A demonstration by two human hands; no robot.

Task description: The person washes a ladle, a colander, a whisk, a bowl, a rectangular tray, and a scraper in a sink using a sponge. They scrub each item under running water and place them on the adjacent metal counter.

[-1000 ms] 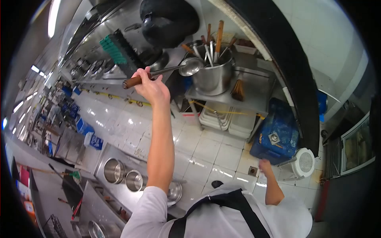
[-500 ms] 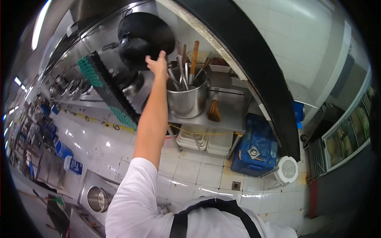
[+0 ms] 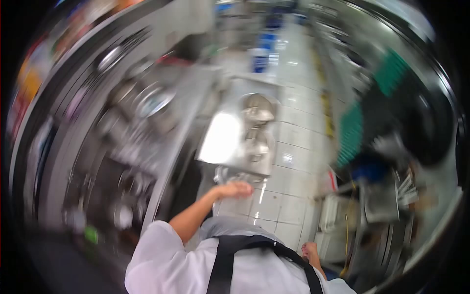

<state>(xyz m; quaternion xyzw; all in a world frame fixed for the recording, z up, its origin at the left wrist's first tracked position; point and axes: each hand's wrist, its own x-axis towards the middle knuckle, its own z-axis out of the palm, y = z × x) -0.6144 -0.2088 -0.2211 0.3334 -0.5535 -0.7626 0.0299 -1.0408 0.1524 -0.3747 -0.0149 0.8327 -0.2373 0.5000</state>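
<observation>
Head view, heavy motion blur, so detail is limited. Left hand (image 3: 235, 190) is out in front of the chest, palm down, fingers stretched flat. Grip is wide, with nothing in it that I can see. It hovers just short of the near edge of the steel worktop (image 3: 223, 141), apart from it as far as the blur lets me judge. That worktop is a small steel unit standing on the white tiled floor (image 3: 293, 161). It has round wells (image 3: 258, 115) sunk in its far half and a bare bright patch on the near half. Right hand (image 3: 309, 251) is low beside the body, near-right of the worktop and well apart from it. Only part of it shows, so I cannot tell its grip.

Around the worktop: to its left, a long counter (image 3: 147, 103) with round steel vessels, all smeared. To its right, across the floor, a green strip (image 3: 351, 133) and dark clutter I can't identify.

Judgement on doing this well: the left hand is the working one, and the worktop is the nearest thing to it.
- Steady the head first, since nothing is readable at this blur.
- Bring the hand in over the bare near half rather than across the wells, so the fingers don't catch a rim.
- Leave the grip wide until the thing wanted is in plain sight, and close only on contact.
- Right hand looks free to brace on the near edge if needed.
</observation>
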